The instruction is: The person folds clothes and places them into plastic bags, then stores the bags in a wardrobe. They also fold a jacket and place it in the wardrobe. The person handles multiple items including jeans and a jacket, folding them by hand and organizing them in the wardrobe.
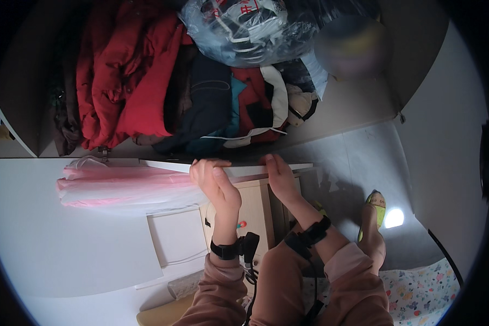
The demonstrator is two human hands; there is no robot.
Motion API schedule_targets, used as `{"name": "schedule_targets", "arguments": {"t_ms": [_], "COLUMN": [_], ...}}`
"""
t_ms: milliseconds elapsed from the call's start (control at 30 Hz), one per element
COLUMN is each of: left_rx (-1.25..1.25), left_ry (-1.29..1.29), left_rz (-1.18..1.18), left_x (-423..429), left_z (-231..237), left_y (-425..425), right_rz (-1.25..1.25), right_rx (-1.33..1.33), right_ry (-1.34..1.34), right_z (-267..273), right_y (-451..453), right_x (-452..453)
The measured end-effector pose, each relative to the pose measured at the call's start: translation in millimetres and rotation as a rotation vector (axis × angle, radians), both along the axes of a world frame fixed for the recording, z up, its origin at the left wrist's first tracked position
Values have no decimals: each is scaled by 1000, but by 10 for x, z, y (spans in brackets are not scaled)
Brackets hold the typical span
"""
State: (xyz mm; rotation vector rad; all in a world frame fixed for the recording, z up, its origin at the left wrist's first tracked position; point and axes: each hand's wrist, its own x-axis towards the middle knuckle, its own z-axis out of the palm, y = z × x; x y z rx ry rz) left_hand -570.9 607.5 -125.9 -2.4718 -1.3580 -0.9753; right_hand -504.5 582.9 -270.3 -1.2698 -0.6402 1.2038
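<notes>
A narrow white panel point(248, 169) stretches sideways in front of me, its edge turned towards me. My left hand point(216, 183) is closed over this edge near the middle, the thumb on the near side. Farther right, my right hand point(283, 179) grips the same edge, with some of its fingers hidden behind the panel. Just beyond it, an open wardrobe compartment holds folded red padded jackets point(126, 81), a dark navy garment point(210, 93) and a red, black and white garment point(265, 98). Sheer pink and white fabric point(126, 185) hangs left of my left hand.
A clear plastic bag point(248, 36) of clothing lies on the garments, beside a blurred round patch. White doors point(444, 134) flank the compartment. Below the panel stands a pale wooden cabinet point(248, 208). My foot in a yellow-green slipper point(379, 210) is on the grey floor point(350, 150), near floral fabric point(424, 289).
</notes>
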Motion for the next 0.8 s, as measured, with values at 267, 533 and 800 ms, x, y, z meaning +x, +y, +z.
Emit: {"name": "schedule_targets", "arguments": {"t_ms": [267,533,800], "left_rx": [17,23,-28], "left_ry": [-6,-24,-36], "left_rz": [32,-4,22], "left_x": [121,72,-26], "left_z": [-27,-26,-27], "left_y": [180,98,-87], "right_rz": [-117,-86,-106], "right_rx": [52,16,11], "right_ry": [40,6,-172], "right_z": [96,62,113], "right_y": [5,-3,-99], "right_x": [118,121,-68]}}
